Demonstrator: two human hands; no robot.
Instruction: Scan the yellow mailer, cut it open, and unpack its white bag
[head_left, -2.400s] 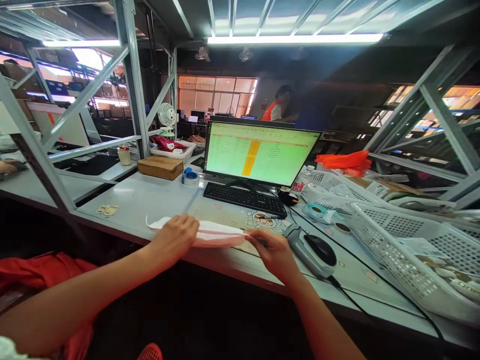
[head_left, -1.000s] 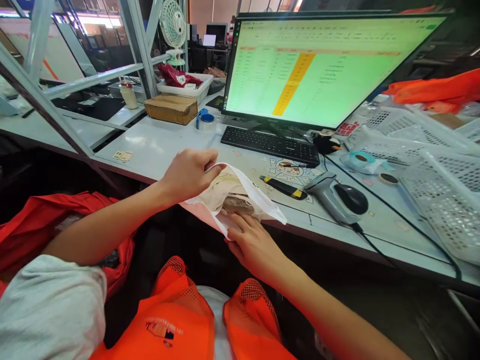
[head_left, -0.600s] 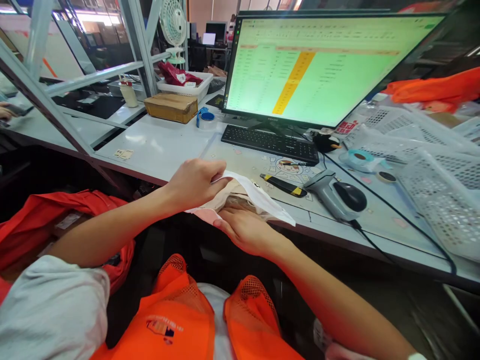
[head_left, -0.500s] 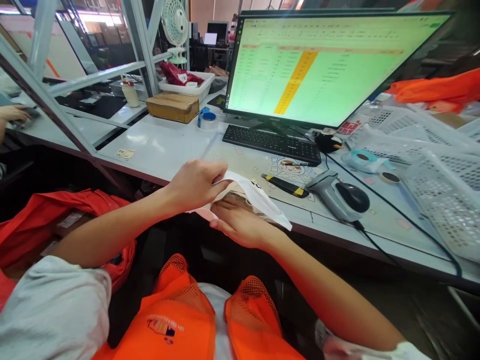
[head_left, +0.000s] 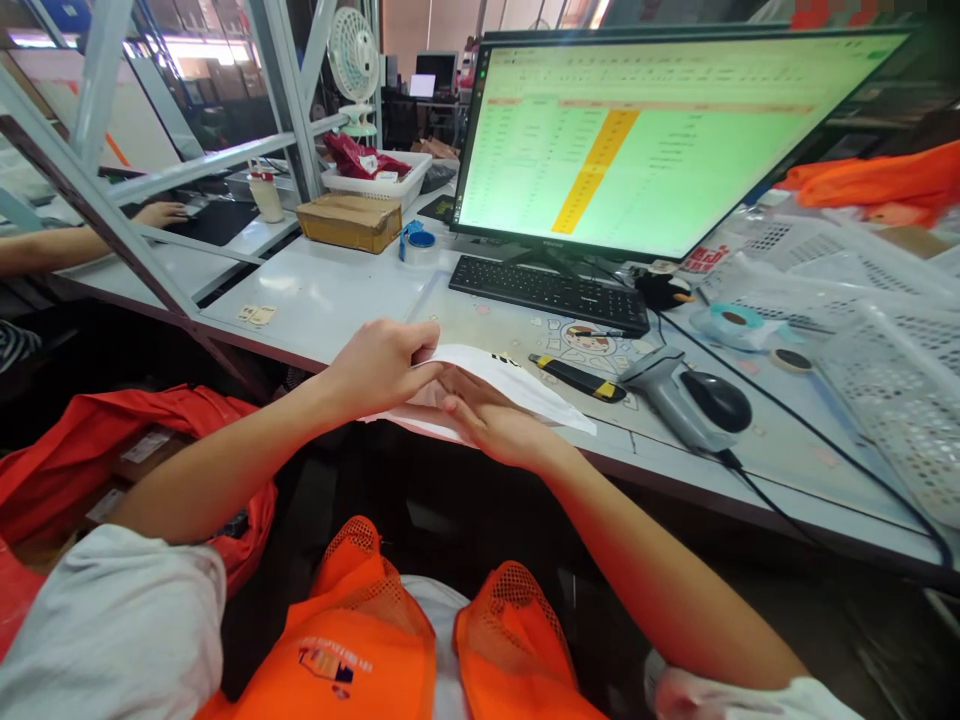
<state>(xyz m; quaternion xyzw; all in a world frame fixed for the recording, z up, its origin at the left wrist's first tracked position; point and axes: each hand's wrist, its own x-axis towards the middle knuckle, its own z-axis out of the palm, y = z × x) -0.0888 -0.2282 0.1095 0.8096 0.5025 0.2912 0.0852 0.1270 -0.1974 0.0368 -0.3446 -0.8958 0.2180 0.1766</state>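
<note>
Both hands are on the packet now! The left hand (head_left: 379, 368) grips the edge of a white-and-pink plastic mailer (head_left: 525, 385) between thumb and fingers, while the right hand (head_left: 491, 420) has come down open across it, fingers stretched toward the left. That's the big change: moments ago the mouth gaped on beige wrapping and a brown item, and now the mailer is pressed almost flat, its contents out of sight. It sits at the near edge of the white desk (head_left: 315, 290), just below the spreadsheet-filled monitor (head_left: 645, 140) and black keyboard (head_left: 547, 290). Off to the right, a white perforated basket (head_left: 900, 400) stands beyond a handheld barcode scanner (head_left: 660, 385), and a yellow-and-black utility knife (head_left: 577, 377) lies just beyond the mailer. Over at the next bench, a co-worker's hand (head_left: 161, 213) rests on a dark mat.
</note>
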